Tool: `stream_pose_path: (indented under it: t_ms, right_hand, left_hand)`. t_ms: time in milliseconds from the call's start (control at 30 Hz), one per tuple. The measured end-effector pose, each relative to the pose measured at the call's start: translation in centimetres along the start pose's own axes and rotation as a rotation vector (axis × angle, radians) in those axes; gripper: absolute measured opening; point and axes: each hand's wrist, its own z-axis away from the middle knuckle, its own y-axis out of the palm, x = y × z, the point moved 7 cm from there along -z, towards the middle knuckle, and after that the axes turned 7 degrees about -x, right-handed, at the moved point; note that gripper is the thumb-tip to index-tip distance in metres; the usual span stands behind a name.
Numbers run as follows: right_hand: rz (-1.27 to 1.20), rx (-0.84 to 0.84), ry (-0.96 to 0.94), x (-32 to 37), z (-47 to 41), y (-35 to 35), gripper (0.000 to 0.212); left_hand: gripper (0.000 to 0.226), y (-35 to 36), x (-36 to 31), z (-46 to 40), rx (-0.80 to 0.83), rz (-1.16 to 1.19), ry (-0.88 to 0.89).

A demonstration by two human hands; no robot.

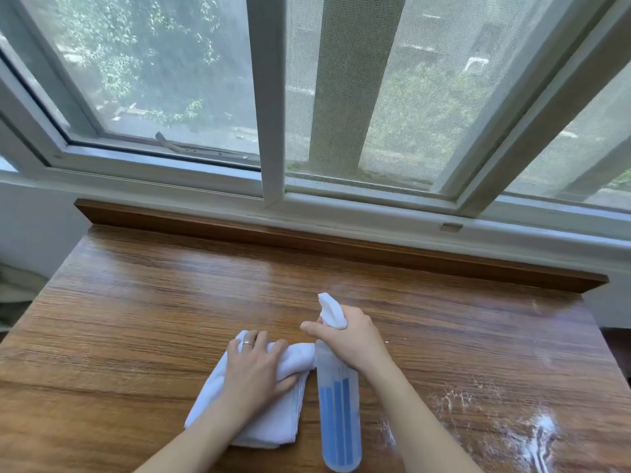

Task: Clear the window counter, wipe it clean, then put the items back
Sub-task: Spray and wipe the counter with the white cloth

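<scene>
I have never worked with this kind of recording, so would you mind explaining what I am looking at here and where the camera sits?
There is no machine here: a person wears one wide-angle camera on the head, which looks forward and down, so you see their own two bare arms.

The surface is a wooden counter below a window. On it lies a folded white cloth; the left hand lies on it, fingers curled over its fold.

The right hand grips the white head of a spray bottle of blue liquid, its nozzle aimed towards the window. White foamy spray marks show at the counter's near right, not yet wiped.
</scene>
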Motion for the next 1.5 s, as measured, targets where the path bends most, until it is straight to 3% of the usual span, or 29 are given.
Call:
stream_pose_path:
  t_ms: [533, 1033, 1300, 1500]
  right_hand:
    - [0.033, 0.004, 0.006, 1.2, -0.5, -0.6, 0.039]
    - [-0.015, -0.016, 0.025, 0.7, -1.2, -0.4, 0.046]
    - [0.032, 0.005, 0.022, 0.6, -1.9, -0.4, 0.047]
    - [0.041, 0.008, 0.032, 0.7, -2.7, -0.7, 0.035]
  left_hand:
    - [0.057, 3.9, 3.5, -11.9, 0.186, -0.074, -0.086]
    - [0.052, 1.2, -0.4, -2.6, 0.026, -0.024, 0.107]
    - [0.053, 1.9, 0.4, -5.5, -0.002, -0.017, 0.124]
    - [0.057, 3.0, 1.8, -10.8, 0.041, -0.044, 0.067]
